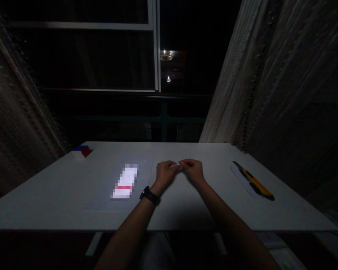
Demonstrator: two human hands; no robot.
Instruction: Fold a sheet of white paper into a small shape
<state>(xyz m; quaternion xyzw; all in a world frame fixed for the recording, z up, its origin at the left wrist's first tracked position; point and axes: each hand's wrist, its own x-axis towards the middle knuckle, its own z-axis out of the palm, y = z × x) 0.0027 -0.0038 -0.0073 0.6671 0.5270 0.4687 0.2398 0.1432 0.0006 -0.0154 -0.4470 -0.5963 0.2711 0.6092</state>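
Observation:
Above the middle of the white table, my left hand [166, 173] and my right hand [193, 170] meet with their fingers pinched. Between the fingertips shows a small white piece of paper [175, 164], mostly hidden, so its shape is hard to make out. Both hands grip it, one from each side. A dark watch [149, 194] is on my left wrist. Left of my left hand lies a phone-shaped bright screen [125, 182], its content blurred out. Under it is a pale sheet [101, 198].
A yellow and black utility knife [257, 183] rests partly over white paper [239, 179] on the right. At the far left corner sits a puzzle cube [81, 151]. Curtains [228, 75] hang on both sides of a dark window. The table's [59, 210] front edge is near me.

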